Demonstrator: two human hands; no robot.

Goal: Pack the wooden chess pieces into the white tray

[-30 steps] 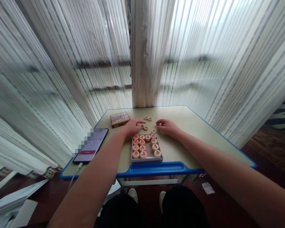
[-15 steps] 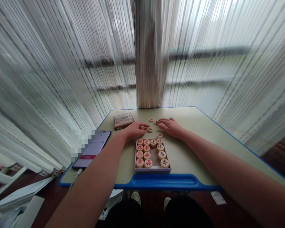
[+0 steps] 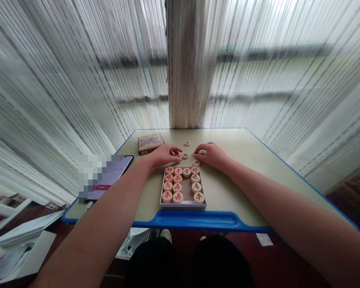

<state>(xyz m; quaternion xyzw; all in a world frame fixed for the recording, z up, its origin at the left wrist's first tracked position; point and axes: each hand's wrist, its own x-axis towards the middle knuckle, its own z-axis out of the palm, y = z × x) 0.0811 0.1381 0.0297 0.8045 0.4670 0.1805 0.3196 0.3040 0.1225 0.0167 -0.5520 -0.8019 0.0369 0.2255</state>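
Observation:
A shallow box (image 3: 183,205) in front of me holds Chinese chess pieces face up. Red-marked ones fill its left side, black-marked ones line the right, and a gap shows lower in the third column. Beyond the box, my left hand (image 3: 165,154) has thumb and forefinger around a chess piece (image 3: 179,156) at table level. Beside that piece lies another chess piece (image 3: 185,156). My right hand (image 3: 213,154) pinches a piece (image 3: 195,154) at its fingertips, mostly covered. Just behind the box lies a black-marked piece (image 3: 196,163); one more piece (image 3: 187,143) sits farther back.
A brown printed box lid (image 3: 150,143) lies at the back left. At the left edge of the blue-rimmed table (image 3: 246,144) a phone (image 3: 112,176) rests, with a cable by it. Striped curtains (image 3: 184,64) hang behind the table.
My right hand has drawn its fingers in around a piece and come nearer. My left thumb and forefinger have closed about a piece. The whole view has shifted slightly.

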